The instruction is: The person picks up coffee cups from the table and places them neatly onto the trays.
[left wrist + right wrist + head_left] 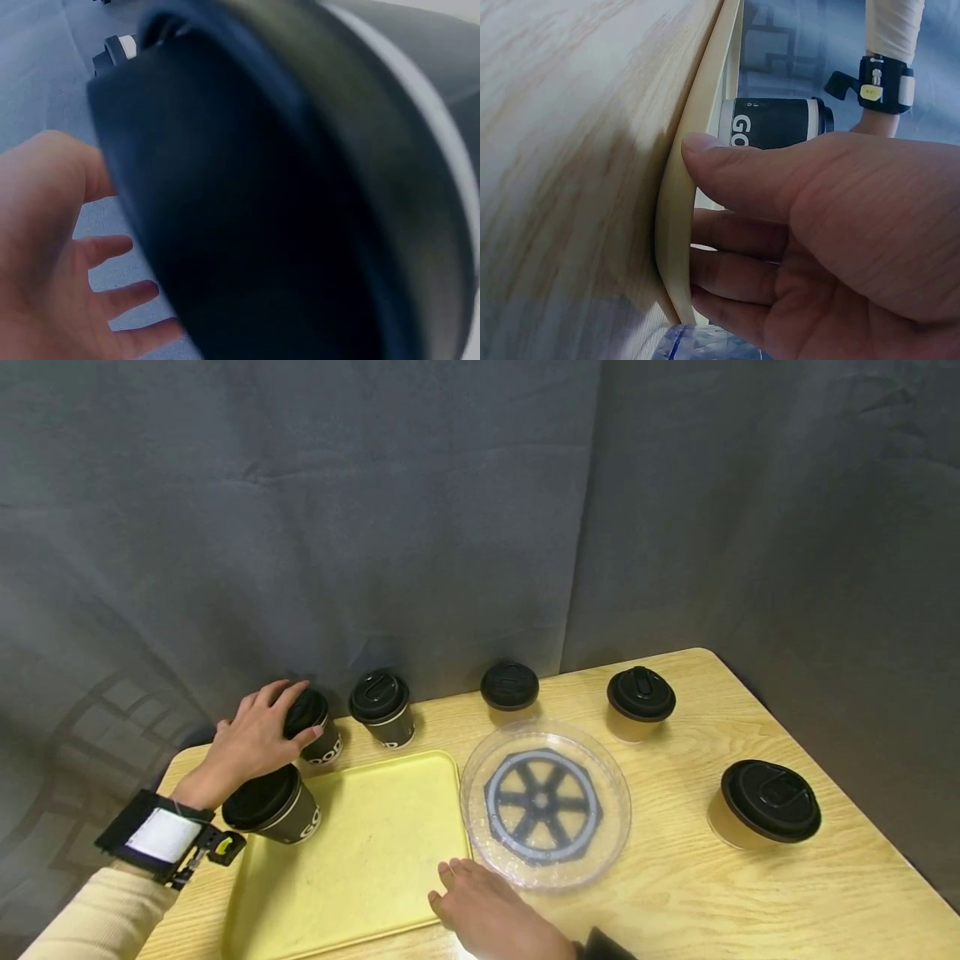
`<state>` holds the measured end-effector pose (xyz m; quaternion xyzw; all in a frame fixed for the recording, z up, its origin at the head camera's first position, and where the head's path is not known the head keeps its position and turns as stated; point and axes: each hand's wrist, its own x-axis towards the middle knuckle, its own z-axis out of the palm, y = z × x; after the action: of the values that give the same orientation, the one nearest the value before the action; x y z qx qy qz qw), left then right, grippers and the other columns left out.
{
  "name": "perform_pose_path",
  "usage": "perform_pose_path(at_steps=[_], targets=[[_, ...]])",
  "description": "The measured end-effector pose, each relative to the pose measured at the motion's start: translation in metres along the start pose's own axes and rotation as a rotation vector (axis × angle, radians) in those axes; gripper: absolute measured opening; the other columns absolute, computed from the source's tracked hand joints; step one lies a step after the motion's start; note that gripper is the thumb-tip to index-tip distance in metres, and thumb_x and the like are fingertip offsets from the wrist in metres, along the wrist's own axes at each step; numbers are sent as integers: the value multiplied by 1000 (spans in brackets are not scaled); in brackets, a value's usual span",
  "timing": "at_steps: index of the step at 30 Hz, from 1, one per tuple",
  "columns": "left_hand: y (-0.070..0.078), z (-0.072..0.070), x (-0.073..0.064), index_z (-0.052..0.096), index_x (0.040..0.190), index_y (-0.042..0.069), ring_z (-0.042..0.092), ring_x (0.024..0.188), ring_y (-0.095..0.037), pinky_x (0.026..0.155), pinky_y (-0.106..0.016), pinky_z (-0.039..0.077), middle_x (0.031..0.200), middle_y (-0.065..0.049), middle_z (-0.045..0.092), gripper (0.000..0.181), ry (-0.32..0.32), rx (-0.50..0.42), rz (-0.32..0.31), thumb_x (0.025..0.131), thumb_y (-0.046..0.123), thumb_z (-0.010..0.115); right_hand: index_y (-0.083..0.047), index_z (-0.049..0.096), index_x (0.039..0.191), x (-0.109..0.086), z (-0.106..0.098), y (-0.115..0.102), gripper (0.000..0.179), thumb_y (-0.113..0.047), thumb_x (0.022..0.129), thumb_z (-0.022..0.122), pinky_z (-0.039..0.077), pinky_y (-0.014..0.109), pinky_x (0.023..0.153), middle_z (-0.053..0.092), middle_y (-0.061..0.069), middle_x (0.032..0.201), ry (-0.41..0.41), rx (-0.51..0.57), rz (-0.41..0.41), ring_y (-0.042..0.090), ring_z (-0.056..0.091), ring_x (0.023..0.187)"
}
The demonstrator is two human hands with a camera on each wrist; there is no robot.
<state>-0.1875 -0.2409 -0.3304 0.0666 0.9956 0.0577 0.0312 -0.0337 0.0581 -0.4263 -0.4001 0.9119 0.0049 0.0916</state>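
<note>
Left hand (255,735) spread about a cup (327,746), left of frame; grip unclear. Right hand (495,906) loosely spread at tray (375,852) edge, lower centre. Bigger-looking cup (273,806) near left hand's wrist. Clear dish (611,802) right of tray, on table (660,893).

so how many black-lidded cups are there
6: a black cup on the tray, two black cups behind it, a tan cup behind the clear dish, two tan cups to its right.
</note>
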Motion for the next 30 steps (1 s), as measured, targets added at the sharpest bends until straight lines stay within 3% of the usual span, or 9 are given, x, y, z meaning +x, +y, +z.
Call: perform_pose_path(at_steps=[13, 26, 30], targets=[[-4, -5, 7, 20, 155, 13, 19, 135, -58, 85, -84, 33, 154, -29, 15, 84, -62, 6, 10, 91, 54, 58, -30, 59, 131, 0, -1, 0, 45, -28, 86, 66, 41, 26, 111, 55, 0, 141, -7, 23, -5, 14, 53, 131], [-8, -7, 15, 22, 155, 16, 21, 132, -62, 85, -82, 36, 154, -31, 14, 82, -125, 15, 22, 92, 56, 56, -29, 57, 133, -2, 1, 1, 65, -63, 77, 61, 40, 27, 112, 52, -1, 143, -23, 68, -2, 14, 50, 134], [-7, -7, 17, 25, 154, 15, 25, 131, -63, 89, -80, 34, 153, -32, 17, 79, -135, 20, 33, 92, 52, 58, -29, 57, 133, -2, -1, 1, 68, -65, 75, 61, 39, 28, 113, 51, -1, 144, -36, 84, 3, 14, 49, 135]])
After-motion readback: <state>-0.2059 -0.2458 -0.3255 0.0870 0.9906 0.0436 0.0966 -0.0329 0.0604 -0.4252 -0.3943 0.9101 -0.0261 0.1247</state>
